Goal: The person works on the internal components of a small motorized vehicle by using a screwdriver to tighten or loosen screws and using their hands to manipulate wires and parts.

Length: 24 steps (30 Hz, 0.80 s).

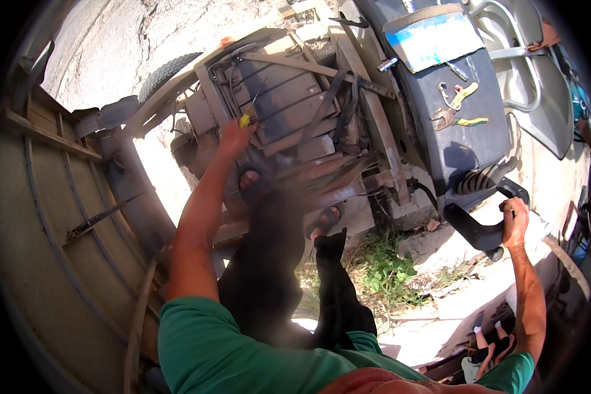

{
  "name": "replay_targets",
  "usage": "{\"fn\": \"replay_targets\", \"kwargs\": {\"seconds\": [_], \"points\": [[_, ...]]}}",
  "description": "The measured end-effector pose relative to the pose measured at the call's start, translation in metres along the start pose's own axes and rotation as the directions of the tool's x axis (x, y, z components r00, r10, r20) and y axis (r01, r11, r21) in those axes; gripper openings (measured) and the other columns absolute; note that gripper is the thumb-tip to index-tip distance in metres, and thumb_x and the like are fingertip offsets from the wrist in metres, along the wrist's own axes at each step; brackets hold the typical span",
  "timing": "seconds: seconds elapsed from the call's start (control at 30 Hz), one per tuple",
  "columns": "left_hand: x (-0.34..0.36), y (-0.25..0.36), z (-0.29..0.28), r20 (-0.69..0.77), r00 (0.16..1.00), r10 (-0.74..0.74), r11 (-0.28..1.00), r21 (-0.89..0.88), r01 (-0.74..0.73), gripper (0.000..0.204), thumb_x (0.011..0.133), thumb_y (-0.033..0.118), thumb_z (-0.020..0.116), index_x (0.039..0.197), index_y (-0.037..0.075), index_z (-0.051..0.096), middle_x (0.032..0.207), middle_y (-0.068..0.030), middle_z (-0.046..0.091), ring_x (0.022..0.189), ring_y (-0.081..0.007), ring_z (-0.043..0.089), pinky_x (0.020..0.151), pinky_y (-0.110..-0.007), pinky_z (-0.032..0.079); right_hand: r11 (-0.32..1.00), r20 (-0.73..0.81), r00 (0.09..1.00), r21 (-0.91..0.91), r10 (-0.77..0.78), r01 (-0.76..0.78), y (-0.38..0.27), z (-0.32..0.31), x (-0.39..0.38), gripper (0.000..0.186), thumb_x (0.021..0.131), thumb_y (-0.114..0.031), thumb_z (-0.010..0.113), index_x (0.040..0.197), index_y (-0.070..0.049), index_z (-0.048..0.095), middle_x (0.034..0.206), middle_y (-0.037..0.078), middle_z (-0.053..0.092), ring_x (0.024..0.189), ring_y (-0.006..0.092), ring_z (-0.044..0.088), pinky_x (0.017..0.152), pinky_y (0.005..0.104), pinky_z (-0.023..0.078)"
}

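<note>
My left hand [236, 136] is closed on a small yellow-handled tool [246, 119], its thin end hard to make out, over the metal chassis [282, 72] with its ribbed plate and wires. On the right, my right hand [514, 222] grips a black handle or armrest [473, 230] beside a coiled spring [476, 177]. On the dark padded seat [453, 151] lie pliers with yellow handles [466, 95], more pliers [443, 119] and a blue-and-white board [433, 36]. My sandalled feet are among the metal beams.
A large panel [52, 230] with ribs stands at the left. A tire [161, 72] shows behind the frame. Grass [391, 262] grows on pale rubble below. Grey seats with metal tubes [538, 105] are at the right. Another person's legs [482, 338] show at the lower right.
</note>
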State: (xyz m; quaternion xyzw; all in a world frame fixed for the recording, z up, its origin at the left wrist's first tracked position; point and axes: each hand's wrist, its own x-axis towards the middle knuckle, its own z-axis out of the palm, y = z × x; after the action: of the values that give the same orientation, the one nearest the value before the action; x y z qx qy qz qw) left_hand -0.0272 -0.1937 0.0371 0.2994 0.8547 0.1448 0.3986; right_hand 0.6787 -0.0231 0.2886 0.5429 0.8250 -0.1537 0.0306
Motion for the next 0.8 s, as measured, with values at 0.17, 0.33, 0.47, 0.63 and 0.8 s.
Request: {"fn": "replay_targets", "kwargs": {"seconds": [0.17, 0.33, 0.47, 0.63, 0.8], "points": [[0.067, 0.003, 0.023, -0.270, 0.958, 0.091, 0.947, 0.321, 0.001, 0.039, 0.084, 0.033, 0.071, 0.109, 0.003, 0.072, 0.107, -0.0266, 0.072, 0.107, -0.0456, 0.068, 0.090, -0.055, 0.054, 1.000, -0.055, 0.998, 0.008, 0.027, -0.027, 0.008, -0.002, -0.014, 0.028, 0.096, -0.025, 0.053, 0.080, -0.003, 0.061, 0.078, 0.011, 0.059, 0.082, 0.0326, 0.057, 0.082, 0.0411, 0.040], [0.127, -0.080, 0.054, -0.074, 0.942, 0.326, 0.809, 0.537, -0.238, 0.040, 0.088, 0.036, 0.071, 0.101, -0.002, 0.069, 0.093, -0.0252, 0.070, 0.090, -0.0457, 0.069, 0.077, -0.057, 0.053, 0.996, -0.013, 0.996, -0.019, -0.088, 0.087, 0.003, -0.014, 0.009, 0.017, 0.086, -0.023, 0.064, 0.081, -0.007, 0.067, 0.079, 0.010, 0.064, 0.086, 0.0346, 0.061, 0.078, 0.0449, 0.044], [0.173, -0.146, 0.055, -0.062, 0.875, 0.480, 0.693, 0.639, -0.335, 0.039, 0.097, 0.028, 0.059, 0.121, -0.003, 0.060, 0.108, -0.0251, 0.064, 0.099, -0.0451, 0.063, 0.083, -0.055, 0.051, 0.993, -0.121, 0.988, -0.080, -0.099, 0.089, 0.023, -0.010, 0.009, 0.019, 0.084, -0.027, 0.066, 0.078, -0.009, 0.067, 0.076, 0.012, 0.066, 0.082, 0.0370, 0.063, 0.076, 0.0479, 0.046], [0.183, -0.128, 0.055, 0.037, 0.899, 0.436, 0.639, 0.690, -0.339, 0.035, 0.098, 0.028, 0.058, 0.117, -0.001, 0.063, 0.108, -0.0231, 0.065, 0.097, -0.0443, 0.064, 0.082, -0.053, 0.053, 0.998, -0.197, 0.979, 0.023, -0.045, 0.051, 0.018, -0.011, -0.015, 0.018, 0.084, -0.028, 0.067, 0.078, -0.011, 0.068, 0.076, 0.009, 0.067, 0.081, 0.0352, 0.064, 0.076, 0.0462, 0.048], [0.165, -0.114, 0.046, 0.104, 0.849, 0.518, 0.534, 0.737, -0.415, 0.034, 0.099, 0.030, 0.059, 0.113, -0.001, 0.064, 0.104, -0.0239, 0.066, 0.098, -0.0438, 0.065, 0.082, -0.053, 0.053, 0.999, -0.221, 0.975, 0.029, -0.018, 0.026, 0.012, -0.006, -0.010, 0.017, 0.083, -0.029, 0.068, 0.079, -0.012, 0.069, 0.076, 0.007, 0.067, 0.080, 0.0330, 0.065, 0.076, 0.0462, 0.049]]}}
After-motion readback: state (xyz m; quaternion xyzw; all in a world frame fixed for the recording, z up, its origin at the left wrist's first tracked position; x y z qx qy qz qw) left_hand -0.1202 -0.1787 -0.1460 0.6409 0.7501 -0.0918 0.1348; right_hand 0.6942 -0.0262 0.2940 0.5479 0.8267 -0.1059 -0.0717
